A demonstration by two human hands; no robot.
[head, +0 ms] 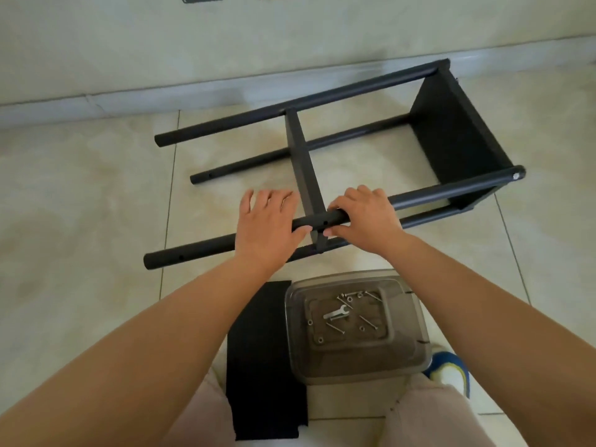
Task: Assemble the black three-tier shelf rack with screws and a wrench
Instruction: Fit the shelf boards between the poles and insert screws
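Observation:
The black shelf rack [458, 137] lies on its side on the tiled floor, with one shelf panel at the right end and a second panel [304, 162] in the middle. My left hand [266, 227] rests on the near upper pole [190, 251], fingers spread, thumb against it. My right hand [364, 217] grips the same pole beside the middle panel's joint [319, 224]. A silver wrench [335, 313] and several screws [367, 322] and nuts lie in a clear plastic tray [409, 366] near my knees. A loose black shelf panel [261, 359] lies left of the tray.
A wall with a pale skirting board [96, 104] runs behind the rack. A blue and white slipper [451, 372] shows at the tray's right. My knees in light trousers fill the bottom edge.

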